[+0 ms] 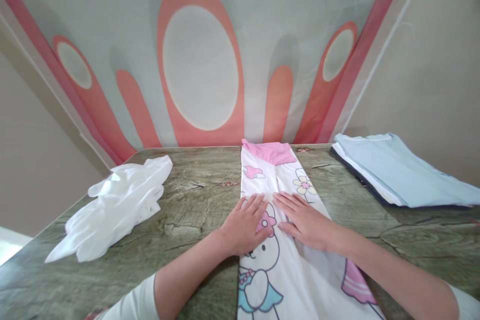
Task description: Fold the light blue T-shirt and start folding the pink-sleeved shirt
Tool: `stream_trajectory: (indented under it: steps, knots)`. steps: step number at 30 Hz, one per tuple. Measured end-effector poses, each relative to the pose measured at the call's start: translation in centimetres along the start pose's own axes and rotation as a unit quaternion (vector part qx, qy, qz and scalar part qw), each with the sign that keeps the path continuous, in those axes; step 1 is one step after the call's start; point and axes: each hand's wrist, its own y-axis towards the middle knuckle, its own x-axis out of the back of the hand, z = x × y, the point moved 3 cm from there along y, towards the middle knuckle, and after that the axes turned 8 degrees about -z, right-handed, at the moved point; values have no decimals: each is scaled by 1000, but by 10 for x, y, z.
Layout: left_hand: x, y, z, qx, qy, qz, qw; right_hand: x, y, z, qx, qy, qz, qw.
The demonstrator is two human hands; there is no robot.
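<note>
A long white garment with cartoon prints lies folded into a strip, running from the near side to the table's far edge. Its far end is pink. Flat on the left part of the fabric rests my left hand, its fingers stretched out over a printed bear's head. My right hand lies beside it, also flat, with fingers extended on the cloth. The fingertips of the two hands point toward each other, a small gap apart. Neither hand grips anything.
On the left of the wood-patterned table lies a crumpled white cloth. A stack of folded clothes, light blue on top, stands at the right. Behind the table hangs a grey backdrop with pink shapes.
</note>
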Motion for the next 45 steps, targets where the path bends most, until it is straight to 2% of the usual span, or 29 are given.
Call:
stream_trajectory:
  steps: [10, 17, 25, 28, 33, 37, 40, 45]
  knots:
    - [12, -16, -6, 14, -2, 36, 999, 0, 0, -12, -28, 3, 2, 1000]
    - [17, -21, -26, -60, -36, 21, 997, 0, 1, -16, -43, -10, -14, 999]
    - [26, -24, -43, -85, -61, 38, 994, -1, 6, -34, -62, -41, -30, 997]
    - [28, -6, -37, -85, -57, 15, 995, -1, 10, -40, -70, -40, -41, 996]
    - [18, 56, -4, -48, -51, -18, 997, -1, 16, -43, -48, -28, -45, 997]
    - [9, 97, 17, -26, -39, -28, 999, 2, 18, -46, -25, -4, -91, 996]
    - [6, 108, 22, -36, -15, -45, 998, 3, 18, -52, -42, 5, -130, 991]
    - [-3, 105, 27, -45, -15, -69, 997, -1, 17, -53, -44, -15, -140, 989]
